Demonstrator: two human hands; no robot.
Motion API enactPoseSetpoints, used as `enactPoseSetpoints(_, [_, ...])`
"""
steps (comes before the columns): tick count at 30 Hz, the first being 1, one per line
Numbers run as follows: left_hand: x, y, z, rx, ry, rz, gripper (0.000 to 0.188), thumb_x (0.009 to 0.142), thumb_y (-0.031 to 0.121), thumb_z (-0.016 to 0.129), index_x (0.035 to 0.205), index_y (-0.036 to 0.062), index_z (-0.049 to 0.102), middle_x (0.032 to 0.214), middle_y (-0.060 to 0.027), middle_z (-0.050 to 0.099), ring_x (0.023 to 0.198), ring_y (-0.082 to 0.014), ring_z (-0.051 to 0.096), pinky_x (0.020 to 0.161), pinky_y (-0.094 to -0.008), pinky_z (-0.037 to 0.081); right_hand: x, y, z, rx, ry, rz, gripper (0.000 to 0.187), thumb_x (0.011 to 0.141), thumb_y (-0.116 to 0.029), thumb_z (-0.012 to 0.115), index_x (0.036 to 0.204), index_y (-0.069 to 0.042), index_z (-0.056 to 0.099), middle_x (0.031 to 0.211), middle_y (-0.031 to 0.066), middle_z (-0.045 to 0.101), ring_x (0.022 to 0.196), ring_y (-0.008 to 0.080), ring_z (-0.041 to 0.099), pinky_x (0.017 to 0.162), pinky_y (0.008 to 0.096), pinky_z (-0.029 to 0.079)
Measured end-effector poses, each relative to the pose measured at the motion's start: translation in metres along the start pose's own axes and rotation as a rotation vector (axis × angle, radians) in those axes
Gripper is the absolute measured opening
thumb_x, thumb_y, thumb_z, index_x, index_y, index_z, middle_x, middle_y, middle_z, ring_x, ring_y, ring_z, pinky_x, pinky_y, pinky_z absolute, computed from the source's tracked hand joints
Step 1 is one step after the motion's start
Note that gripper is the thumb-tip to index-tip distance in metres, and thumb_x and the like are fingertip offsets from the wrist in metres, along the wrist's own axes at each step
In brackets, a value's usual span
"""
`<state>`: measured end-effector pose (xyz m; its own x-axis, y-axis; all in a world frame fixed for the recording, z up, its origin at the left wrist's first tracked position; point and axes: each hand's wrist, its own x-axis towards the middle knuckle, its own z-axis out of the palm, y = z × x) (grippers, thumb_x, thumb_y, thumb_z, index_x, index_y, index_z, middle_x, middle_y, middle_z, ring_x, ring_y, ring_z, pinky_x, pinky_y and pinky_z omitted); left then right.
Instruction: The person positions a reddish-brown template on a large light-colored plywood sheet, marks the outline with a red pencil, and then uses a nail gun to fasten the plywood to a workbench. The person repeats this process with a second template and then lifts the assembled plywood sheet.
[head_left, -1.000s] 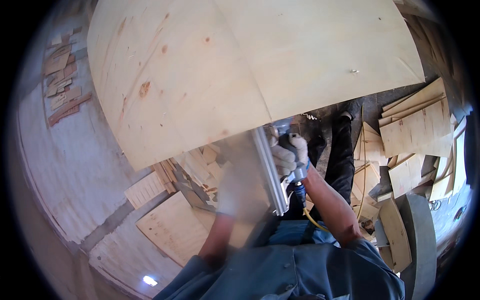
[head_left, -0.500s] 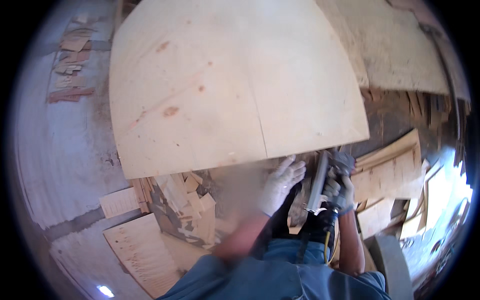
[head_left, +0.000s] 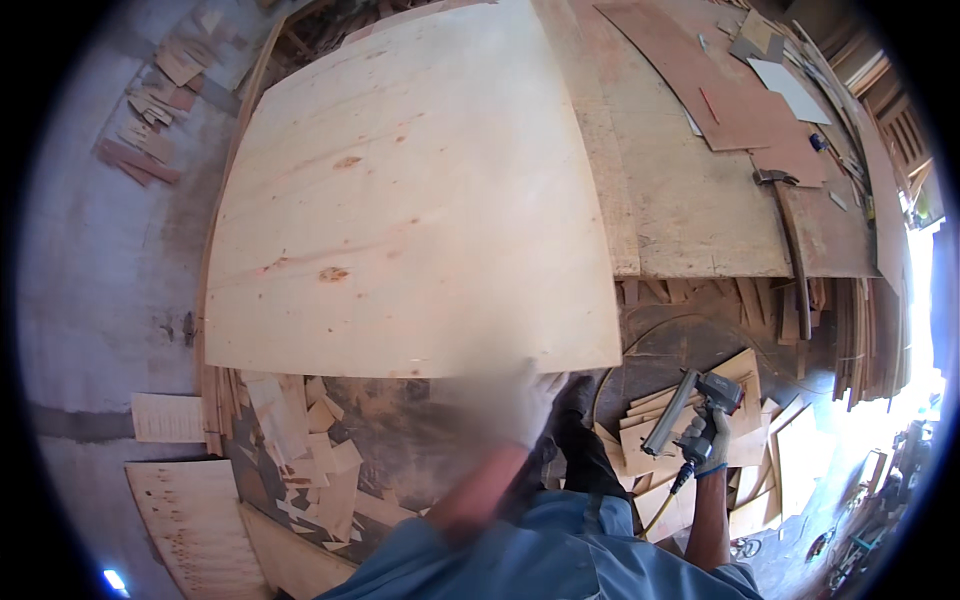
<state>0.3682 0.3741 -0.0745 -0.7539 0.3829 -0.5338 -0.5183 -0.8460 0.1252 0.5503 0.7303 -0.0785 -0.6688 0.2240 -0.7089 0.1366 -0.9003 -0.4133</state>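
- Plywood sheet (head_left: 410,200) lies flat, near edge touching blurred left hand (head_left: 505,400); grip unclear.
- Right hand (head_left: 708,440) clenched around nail gun (head_left: 690,405), well right of sheet.

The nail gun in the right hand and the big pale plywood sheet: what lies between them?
In the head view, dark dusty floor with a thin curving hose lies between the nail gun and the plywood sheet; offcuts sit under the gun.

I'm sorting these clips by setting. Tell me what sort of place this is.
Most likely a woodworking or plywood shop. A big plywood sheet lies on a workbench, wood offcuts litter the floor, and the right hand holds a nail gun with a hose. The left hand, gloved and blurred, is at the sheet's near edge.
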Motion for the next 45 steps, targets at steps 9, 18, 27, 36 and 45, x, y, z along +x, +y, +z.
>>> enactPoseSetpoints(9, [-0.215,0.125,-0.08,0.431,0.437,0.216,0.034,0.1,0.025,0.058,0.126,0.0032,0.058,0.12,-0.0166,0.064,0.11,-0.032,0.062,0.092,-0.0484,0.052,-0.075,0.012,0.151,-0.373,-0.196,0.077,0.032,0.099,-0.034,0.058,0.109,-0.004,0.059,0.069,0.0047,0.059,0.058,0.0188,0.062,0.057,0.0358,0.055])
enactPoseSetpoints(18, [-0.347,0.277,-0.247,0.367,0.579,0.633,0.042,0.099,0.031,0.058,0.132,0.004,0.055,0.124,-0.011,0.063,0.116,-0.027,0.06,0.101,-0.0446,0.05,-0.071,0.021,0.162,-0.534,-0.221,0.245,0.024,0.095,-0.027,0.063,0.102,-0.006,0.054,0.071,0.0121,0.065,0.055,0.0238,0.067,0.051,0.041,0.062])
enactPoseSetpoints(27, [-0.39,0.239,-0.307,0.234,0.766,0.76,0.036,0.099,0.033,0.059,0.119,0.0026,0.059,0.116,-0.011,0.065,0.106,-0.0268,0.062,0.095,-0.0429,0.051,-0.028,0.037,0.217,-0.814,-0.256,0.256,0.027,0.091,-0.021,0.067,0.106,-0.005,0.052,0.07,0.0115,0.063,0.055,0.0224,0.066,0.05,0.0397,0.061])
enactPoseSetpoints(36, [-0.288,0.082,-0.243,0.424,0.547,0.69,0.046,0.106,0.04,0.042,0.128,0.0004,0.051,0.142,-0.0195,0.046,0.134,-0.0338,0.039,0.113,-0.0474,0.032,0.018,0.03,0.258,-0.779,-0.288,0.393,0.027,0.092,-0.02,0.066,0.11,-0.003,0.057,0.074,0.0078,0.064,0.056,0.0204,0.064,0.05,0.0345,0.058])
enactPoseSetpoints(45, [-0.076,0.122,-0.069,-0.313,-0.24,0.639,0.048,0.105,0.027,0.049,0.144,-0.0007,0.043,0.153,-0.022,0.04,0.143,-0.0381,0.035,0.122,-0.0553,0.026,0.056,0.036,0.285,-0.678,-0.328,0.465,0.032,0.089,-0.026,0.07,0.109,-0.004,0.058,0.077,0.0085,0.064,0.057,0.0221,0.064,0.053,0.0362,0.057])
